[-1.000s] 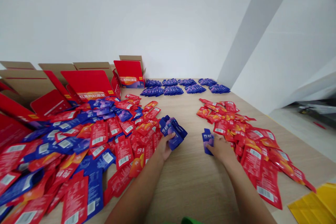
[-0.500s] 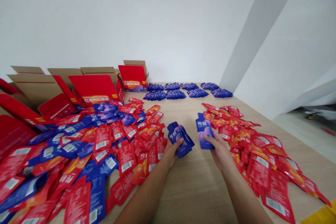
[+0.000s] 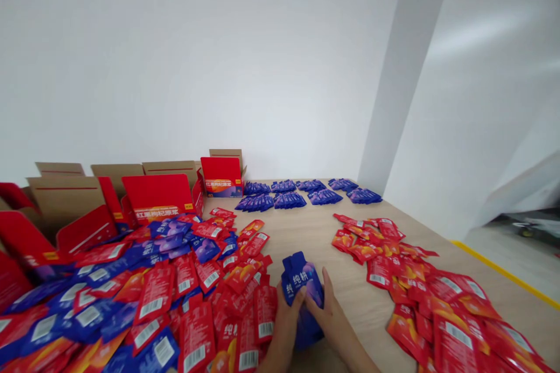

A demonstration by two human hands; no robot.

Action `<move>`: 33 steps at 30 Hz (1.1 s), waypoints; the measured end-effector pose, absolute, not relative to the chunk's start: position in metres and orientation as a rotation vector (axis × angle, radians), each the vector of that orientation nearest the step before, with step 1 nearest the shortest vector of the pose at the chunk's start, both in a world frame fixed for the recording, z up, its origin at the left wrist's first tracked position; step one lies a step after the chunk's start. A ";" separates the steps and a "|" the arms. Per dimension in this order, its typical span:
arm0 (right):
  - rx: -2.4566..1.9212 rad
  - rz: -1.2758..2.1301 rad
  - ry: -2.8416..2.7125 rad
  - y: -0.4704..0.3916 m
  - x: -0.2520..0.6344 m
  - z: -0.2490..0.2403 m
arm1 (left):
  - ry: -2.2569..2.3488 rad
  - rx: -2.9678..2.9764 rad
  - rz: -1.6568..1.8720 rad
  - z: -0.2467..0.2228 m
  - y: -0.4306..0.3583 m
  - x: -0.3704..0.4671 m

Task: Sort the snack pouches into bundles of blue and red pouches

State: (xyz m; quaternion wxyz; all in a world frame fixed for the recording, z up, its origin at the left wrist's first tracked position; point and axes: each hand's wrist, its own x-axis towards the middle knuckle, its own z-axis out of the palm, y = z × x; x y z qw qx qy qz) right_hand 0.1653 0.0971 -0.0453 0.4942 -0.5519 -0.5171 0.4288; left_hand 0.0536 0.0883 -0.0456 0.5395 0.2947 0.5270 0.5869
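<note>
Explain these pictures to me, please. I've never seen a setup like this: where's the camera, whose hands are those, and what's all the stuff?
There is no machine arm here: the left hand and right hand are a person's own bare hands. Every picture comes from one camera worn on that person's head, looking forward and down, so you see roughly what they see.

Between them, the two hands hold a small stack of blue packets. To the left on the wooden table is a loose heap of red and blue packets, and to the right a pile of red packets. Farther back lie neat blue bundles in two rows. Open red boxes stand at the back left.
</note>
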 end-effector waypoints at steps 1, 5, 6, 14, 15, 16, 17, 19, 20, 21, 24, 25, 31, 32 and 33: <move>-1.325 1.097 -1.244 0.096 0.169 -0.045 | 1.292 0.735 1.386 -0.046 0.087 0.055; -1.133 1.301 -1.340 0.094 0.184 -0.042 | 1.433 0.920 1.404 -0.049 0.079 0.062; -1.071 1.360 -1.390 0.092 0.187 -0.042 | 1.448 0.981 1.415 -0.050 0.076 0.063; -1.094 1.018 -1.419 0.075 0.199 -0.048 | 1.169 1.609 1.341 -0.034 0.069 0.048; -1.119 0.967 -1.444 0.074 0.200 -0.048 | 1.120 1.676 1.330 -0.031 0.070 0.046; -1.133 0.936 -1.481 0.073 0.201 -0.048 | 1.087 1.718 1.316 -0.028 0.072 0.044; -1.134 0.918 -1.527 0.073 0.203 -0.048 | 1.082 1.729 1.303 -0.027 0.074 0.042; -1.109 0.902 -1.600 0.076 0.204 -0.048 | 1.121 1.671 1.239 -0.029 0.076 0.042; -1.094 0.888 -1.615 0.077 0.204 -0.049 | 1.153 1.614 1.213 -0.031 0.076 0.044; -1.081 0.876 -1.618 0.079 0.204 -0.050 | 1.176 1.552 1.190 -0.033 0.076 0.046; -1.046 0.860 -1.600 0.081 0.199 -0.054 | 1.202 1.361 1.205 -0.039 0.075 0.055; -1.034 0.871 -1.595 0.080 0.196 -0.054 | 1.204 1.308 1.228 -0.039 0.076 0.059; -1.065 0.923 -1.536 0.075 0.190 -0.051 | 1.262 1.164 1.302 -0.037 0.081 0.076; -1.080 0.910 -1.543 0.075 0.190 -0.050 | 1.263 1.156 1.301 -0.038 0.081 0.077; -1.094 0.901 -1.559 0.075 0.191 -0.049 | 1.262 1.147 1.299 -0.038 0.082 0.077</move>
